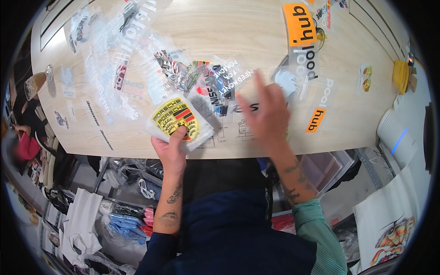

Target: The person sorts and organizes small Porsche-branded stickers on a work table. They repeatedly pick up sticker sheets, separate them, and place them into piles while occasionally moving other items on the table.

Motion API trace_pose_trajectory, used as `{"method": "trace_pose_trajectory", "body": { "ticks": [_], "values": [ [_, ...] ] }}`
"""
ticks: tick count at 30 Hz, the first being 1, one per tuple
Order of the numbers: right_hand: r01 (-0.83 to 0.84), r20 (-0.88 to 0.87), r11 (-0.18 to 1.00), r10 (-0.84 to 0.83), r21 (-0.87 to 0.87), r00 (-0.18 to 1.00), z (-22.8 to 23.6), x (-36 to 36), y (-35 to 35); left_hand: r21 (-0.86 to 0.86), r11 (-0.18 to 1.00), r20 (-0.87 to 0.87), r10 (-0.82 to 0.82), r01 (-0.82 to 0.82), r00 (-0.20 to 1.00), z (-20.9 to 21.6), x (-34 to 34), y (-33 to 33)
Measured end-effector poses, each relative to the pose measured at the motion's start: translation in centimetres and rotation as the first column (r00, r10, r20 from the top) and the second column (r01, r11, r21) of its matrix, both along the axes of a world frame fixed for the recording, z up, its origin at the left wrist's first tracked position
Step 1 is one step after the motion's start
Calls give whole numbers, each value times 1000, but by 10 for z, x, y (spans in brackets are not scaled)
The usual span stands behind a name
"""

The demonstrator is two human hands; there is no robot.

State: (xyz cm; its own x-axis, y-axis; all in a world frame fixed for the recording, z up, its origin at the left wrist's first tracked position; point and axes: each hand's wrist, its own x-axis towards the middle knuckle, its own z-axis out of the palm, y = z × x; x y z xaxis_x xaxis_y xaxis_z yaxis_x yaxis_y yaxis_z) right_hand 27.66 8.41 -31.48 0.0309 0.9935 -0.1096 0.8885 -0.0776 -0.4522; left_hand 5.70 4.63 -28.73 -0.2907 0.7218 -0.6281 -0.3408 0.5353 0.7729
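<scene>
My left hand grips a stack of clear-backed decal sheets near the table's front edge, thumb pressed on top. The uppermost sheet carries a yellow, red and black crest. To the right, my right hand hovers over the table, somewhat smeared by motion. Its index finger and thumb are stretched apart, with nothing visible between them. Just beyond both hands lies a loose pile of overlapping decals with car pictures and lettering. Part of a black-lettered decal shows beside the right hand.
More transparent decal sheets spread over the left of the wooden table. Orange-and-black decals lie at the right. A yellow tape dispenser-like object sits at the right edge. Bagged clothing fills shelves below.
</scene>
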Motion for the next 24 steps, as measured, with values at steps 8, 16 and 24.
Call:
{"method": "trace_pose_trajectory", "body": {
  "ticks": [8, 16, 24],
  "values": [
    [238, 179, 970, -244, 51, 953, -6, 45, -4, 12, 997, -18, 74, -74, 997, 6, -5, -4],
    [436, -341, 899, -421, -33, 841, 5, 73, -6, 45, 998, -96, -44, 49, 994, 46, -8, 4],
    [411, -892, 796, -437, -443, -116, 85, 126, -15, 78, 992, -95, -88, 96, 992, 73, -5, 10]
  ]
}}
